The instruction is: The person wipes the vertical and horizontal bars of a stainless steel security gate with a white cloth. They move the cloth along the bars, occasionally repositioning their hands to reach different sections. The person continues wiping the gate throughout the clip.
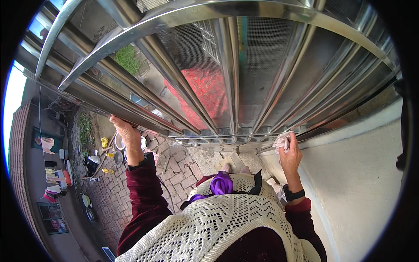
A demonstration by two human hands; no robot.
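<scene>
A barred stainless-steel door (231, 78) with fine mesh behind its bars stands right in front of me. My left hand (128, 136) is at the door's left edge, closed around the frame; part of its fingers is hidden. In my right hand (291, 158) is a crumpled pale cloth (282, 141), pinched between the fingers. That hand presses the cloth to the lower right of the door frame, close to the wall.
A pale wall (362, 170) curves along the right. Through the mesh shows a red patterned cloth (203, 94). Brick paving (113, 192) lies at lower left, with basins (118, 158) and yellow items (104, 142) on the ground. Laundry (53, 179) hangs by the far-left building.
</scene>
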